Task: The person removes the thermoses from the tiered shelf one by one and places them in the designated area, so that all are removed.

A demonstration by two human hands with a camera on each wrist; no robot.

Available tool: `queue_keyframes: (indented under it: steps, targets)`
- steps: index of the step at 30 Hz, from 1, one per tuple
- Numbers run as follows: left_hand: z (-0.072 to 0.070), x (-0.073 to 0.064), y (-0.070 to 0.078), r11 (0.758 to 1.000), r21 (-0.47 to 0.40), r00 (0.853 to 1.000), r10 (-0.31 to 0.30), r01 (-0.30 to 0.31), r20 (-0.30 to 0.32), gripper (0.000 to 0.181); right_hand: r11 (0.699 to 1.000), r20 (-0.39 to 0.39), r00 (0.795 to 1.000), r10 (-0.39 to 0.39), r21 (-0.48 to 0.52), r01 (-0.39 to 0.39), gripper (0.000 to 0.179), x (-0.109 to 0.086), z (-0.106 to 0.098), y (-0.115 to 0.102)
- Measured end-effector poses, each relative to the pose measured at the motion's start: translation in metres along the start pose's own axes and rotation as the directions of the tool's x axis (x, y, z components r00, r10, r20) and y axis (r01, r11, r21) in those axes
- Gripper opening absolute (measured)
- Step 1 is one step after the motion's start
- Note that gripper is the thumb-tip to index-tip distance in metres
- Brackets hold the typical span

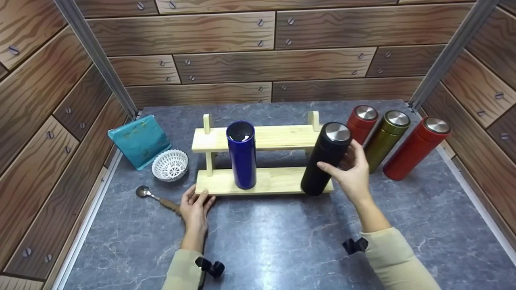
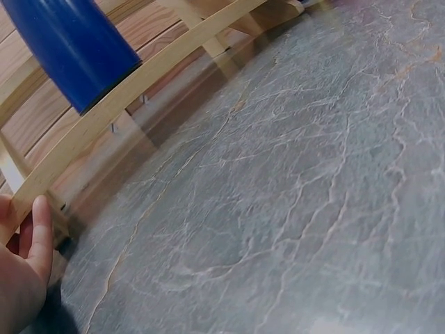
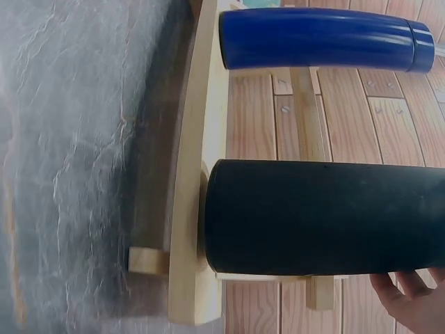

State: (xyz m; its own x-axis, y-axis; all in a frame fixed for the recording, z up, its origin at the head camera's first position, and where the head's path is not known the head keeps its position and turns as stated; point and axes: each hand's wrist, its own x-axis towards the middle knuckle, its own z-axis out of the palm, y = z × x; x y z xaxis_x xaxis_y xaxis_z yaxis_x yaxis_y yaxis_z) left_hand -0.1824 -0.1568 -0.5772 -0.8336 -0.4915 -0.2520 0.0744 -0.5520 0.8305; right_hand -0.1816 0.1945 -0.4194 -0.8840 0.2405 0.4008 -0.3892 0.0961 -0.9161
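Note:
My right hand (image 1: 354, 171) grips a black thermos bottle (image 1: 324, 161) with a silver lid at the right end of the wooden rack's lower shelf (image 1: 278, 179). In the right wrist view the base of the black thermos (image 3: 313, 217) is right at the shelf board. At the rack's left front corner my left hand (image 1: 195, 209) pinches the lower shelf's end, thumb on top; the left wrist view shows its fingers (image 2: 42, 233) at the board. A blue thermos (image 1: 242, 161) stands upright on the lower shelf, left of the middle.
Two red thermoses (image 1: 417, 149) (image 1: 361, 123) and an olive-gold one (image 1: 385, 141) stand right of the rack. Left of it are a teal pouch (image 1: 141, 141), a white woven basket (image 1: 157, 171) and a wooden-handled spoon (image 1: 167, 204). Wood-patterned walls enclose the grey table (image 1: 262, 241).

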Motion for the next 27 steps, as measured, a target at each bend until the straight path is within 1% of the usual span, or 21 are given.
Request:
queue_keyframes:
  steps: [3, 7, 13, 20, 24, 27]
  targets:
    - [0.000, 0.000, 0.000, 1.000, 0.001, 1.000, 0.005, -0.005, 0.003, 0.049, 1.000, -0.014, 1.000, 0.005, -0.012, -0.005, 0.075, 0.000, -0.005, 0.000]
    - [0.000, 0.000, 0.000, 1.000, 0.003, 1.000, 0.005, -0.005, 0.000, 0.049, 1.000, -0.013, 1.000, 0.005, -0.031, -0.005, 0.076, -0.001, -0.011, 0.001]
    - [0.000, 0.000, 0.000, 1.000, -0.008, 1.000, -0.005, 0.005, -0.001, 0.050, 0.998, -0.018, 1.000, -0.014, -0.062, 0.013, 0.077, -0.004, -0.022, 0.003]
    - [0.000, 0.000, 0.001, 0.999, -0.033, 1.000, 0.007, -0.008, -0.003, 0.048, 0.998, -0.065, 0.998, -0.026, -0.067, 0.022, 0.079, 0.003, -0.043, 0.029]
    - [0.000, 0.000, 0.000, 1.000, -0.030, 1.000, 0.007, -0.007, -0.002, 0.049, 0.997, -0.087, 0.996, -0.023, -0.070, 0.017, 0.079, 0.005, -0.049, 0.030]
    - [0.000, 0.000, -0.001, 1.000, -0.023, 1.000, 0.000, 0.000, -0.005, 0.048, 0.998, -0.093, 0.995, -0.021, -0.061, 0.015, 0.079, 0.006, -0.052, 0.026]
